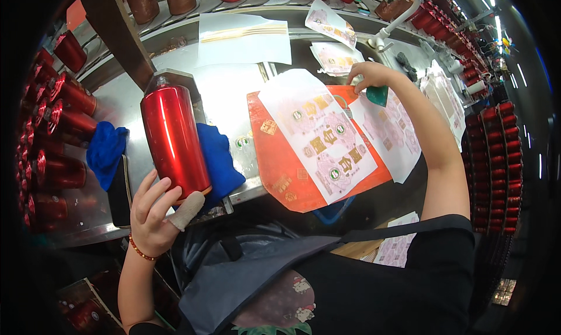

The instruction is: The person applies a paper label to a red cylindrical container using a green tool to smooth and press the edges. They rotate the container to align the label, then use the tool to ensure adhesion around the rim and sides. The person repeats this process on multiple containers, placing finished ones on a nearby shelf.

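A glossy red metallic bottle (173, 139) lies tilted, its far end against a metal holder (186, 81). My left hand (155, 212) grips its near end, fingers along the side and thumb, in a beige finger cover, at the base. My right hand (377, 76) is bent over the far right corner of an orange-red board (272, 177), with a flat green scraper-like piece (377, 95) under its palm. On the board lies a white sheet (327, 142) of pink, gold and green printed labels. Another label sheet (388, 133) overlaps the board's right edge.
Blue cloths (216, 162) lie beside the bottle on the metal bench (231, 92). Red bottles (61, 168) crowd the left side. A white tap (397, 13) rises at the back right, near more label sheets (336, 57). A brown post (120, 37) stands behind the holder.
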Demonstrator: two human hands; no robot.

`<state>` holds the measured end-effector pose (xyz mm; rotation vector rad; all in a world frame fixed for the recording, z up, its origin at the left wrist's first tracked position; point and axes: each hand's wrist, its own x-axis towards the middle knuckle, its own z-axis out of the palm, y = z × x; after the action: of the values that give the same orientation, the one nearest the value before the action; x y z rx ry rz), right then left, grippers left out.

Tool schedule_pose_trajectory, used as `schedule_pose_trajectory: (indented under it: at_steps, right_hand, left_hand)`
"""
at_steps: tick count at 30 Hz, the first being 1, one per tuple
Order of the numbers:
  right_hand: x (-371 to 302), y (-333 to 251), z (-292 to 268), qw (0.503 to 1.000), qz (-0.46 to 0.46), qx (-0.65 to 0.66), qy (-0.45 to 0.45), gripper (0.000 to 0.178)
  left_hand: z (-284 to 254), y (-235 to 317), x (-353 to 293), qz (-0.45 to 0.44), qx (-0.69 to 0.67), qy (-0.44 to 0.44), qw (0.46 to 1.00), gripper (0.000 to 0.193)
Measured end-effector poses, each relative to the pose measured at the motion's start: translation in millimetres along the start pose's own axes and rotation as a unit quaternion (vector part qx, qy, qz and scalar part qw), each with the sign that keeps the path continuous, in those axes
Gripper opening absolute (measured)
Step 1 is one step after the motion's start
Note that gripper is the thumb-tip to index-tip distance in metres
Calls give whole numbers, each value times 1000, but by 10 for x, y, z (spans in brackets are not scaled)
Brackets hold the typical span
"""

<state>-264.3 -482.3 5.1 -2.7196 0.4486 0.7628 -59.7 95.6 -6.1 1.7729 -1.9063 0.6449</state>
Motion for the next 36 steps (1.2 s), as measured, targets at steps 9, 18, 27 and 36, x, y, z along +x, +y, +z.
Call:
schedule_pose_trajectory:
  at_steps: [9, 18, 27, 36]
  right_hand:
    - [182, 13, -56, 998, 47, -20, -46, 25]
    - [205, 86, -59, 996, -33, 15, -82, 34]
    - [251, 153, -86, 994, 46, 79, -57, 19]
    - [136, 48, -198, 999, -41, 17, 1, 35]
  left_hand:
    - [-23, 0, 420, 13, -97, -111, 989, 22]
    - [-52, 48, 249, 13, -57, -88, 994, 41]
    - [-29, 20, 198, 18, -67, -81, 994, 34]
    - [87, 58, 204, -22, -55, -21, 998, 43]
